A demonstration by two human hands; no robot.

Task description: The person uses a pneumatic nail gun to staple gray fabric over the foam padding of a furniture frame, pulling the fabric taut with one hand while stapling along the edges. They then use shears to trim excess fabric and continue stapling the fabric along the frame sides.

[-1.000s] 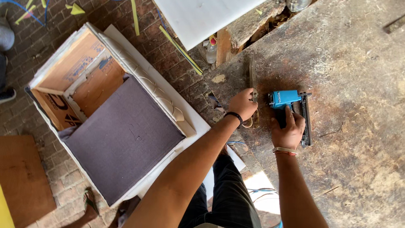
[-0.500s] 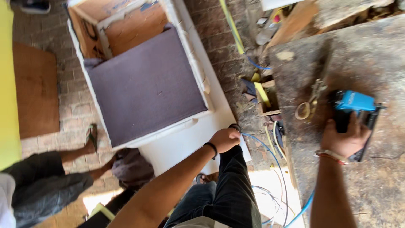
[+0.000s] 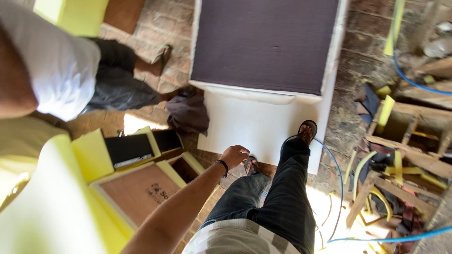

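My left hand (image 3: 234,155) hangs over the brick floor with its fingers curled in and nothing in it; a dark band sits on the wrist. It is just in front of the near edge of a white sheet (image 3: 256,127). On that sheet lies a box frame covered in dark purple fabric (image 3: 266,42). My legs in dark jeans (image 3: 273,197) and a sandalled foot (image 3: 307,131) stand beside the hand. My right hand is out of view.
Another person in a white shirt (image 3: 56,70) crouches at the left, one sandal (image 3: 161,54) on the bricks. Yellow foam (image 3: 52,207) and a plywood box (image 3: 141,190) lie at lower left. A blue hose (image 3: 336,178) and wood scraps (image 3: 400,155) clutter the right.
The view has swung from the workbench down to the floor. The blue tool and my right hand have left the view. My left hand has drawn back from the white sheet's edge.
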